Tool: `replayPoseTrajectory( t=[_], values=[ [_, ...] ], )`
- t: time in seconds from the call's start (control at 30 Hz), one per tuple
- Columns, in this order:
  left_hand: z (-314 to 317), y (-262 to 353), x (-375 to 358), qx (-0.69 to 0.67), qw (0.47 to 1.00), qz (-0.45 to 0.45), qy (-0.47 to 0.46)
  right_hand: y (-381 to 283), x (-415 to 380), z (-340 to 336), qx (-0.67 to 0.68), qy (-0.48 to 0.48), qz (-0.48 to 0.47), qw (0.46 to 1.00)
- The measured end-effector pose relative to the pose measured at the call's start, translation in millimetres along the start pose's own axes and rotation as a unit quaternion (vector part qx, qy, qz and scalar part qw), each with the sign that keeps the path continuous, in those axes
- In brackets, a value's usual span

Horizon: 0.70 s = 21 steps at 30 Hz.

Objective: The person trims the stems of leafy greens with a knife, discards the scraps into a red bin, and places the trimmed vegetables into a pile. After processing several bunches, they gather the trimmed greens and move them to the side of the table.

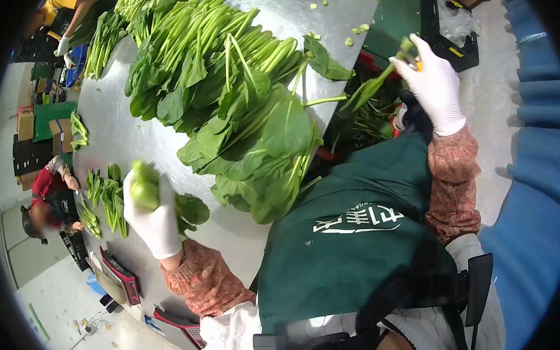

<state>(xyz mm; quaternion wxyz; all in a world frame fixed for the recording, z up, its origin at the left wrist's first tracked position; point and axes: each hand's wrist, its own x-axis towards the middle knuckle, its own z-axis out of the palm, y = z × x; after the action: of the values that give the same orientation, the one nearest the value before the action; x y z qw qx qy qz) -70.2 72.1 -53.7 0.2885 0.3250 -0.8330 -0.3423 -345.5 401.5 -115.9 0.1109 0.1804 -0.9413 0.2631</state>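
Observation:
My left hand [153,226], in a white glove, is closed around a head of leafy greens [144,190]. Its pale green stem end points up, and dark leaves show on the other side of the hand. Out to the right, beyond the table edge, my gloved right hand [437,94] pinches a leafy green stalk [376,84] whose leaf hangs down to the left. A small orange piece shows between those fingers; I cannot make out what it belongs to. Between my hands a large pile of leafy greens [224,83] lies on the metal table [158,143].
Cut stem bits [349,41] are scattered near the table's far edge. Below that edge sits a red crate [369,62] with leaves. A black crate [454,45] holds clear plastic. Red scales [124,278] stand at left, near a co-worker [50,193]; another person's gloved hand [63,45] is at upper left.

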Motion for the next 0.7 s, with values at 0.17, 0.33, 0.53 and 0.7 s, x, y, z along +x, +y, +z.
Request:
replayPoseTrajectory(
  t=[0.17,0.33,0.53,0.7],
  values=[
    [-4.7,-13.5,-5.5,-0.102,0.995,0.004,-0.017,-46.8,-46.9,67.6,0.092,-0.217,-0.122,0.964],
    [0.8,2.4,-12.3,-0.126,0.99,-0.049,-0.03,-41.9,-64.8,139.4,0.165,-0.313,-0.132,0.926],
    [-12.3,-16.9,-19.5,-0.023,0.999,-0.032,-0.014,21.0,-37.6,98.5,-0.033,-0.206,-0.056,0.976],
    [19.2,-11.3,-20.2,-0.026,0.999,-0.018,-0.027,-27.4,-85.5,111.1,0.243,-0.289,-0.198,0.905]
  ],
)
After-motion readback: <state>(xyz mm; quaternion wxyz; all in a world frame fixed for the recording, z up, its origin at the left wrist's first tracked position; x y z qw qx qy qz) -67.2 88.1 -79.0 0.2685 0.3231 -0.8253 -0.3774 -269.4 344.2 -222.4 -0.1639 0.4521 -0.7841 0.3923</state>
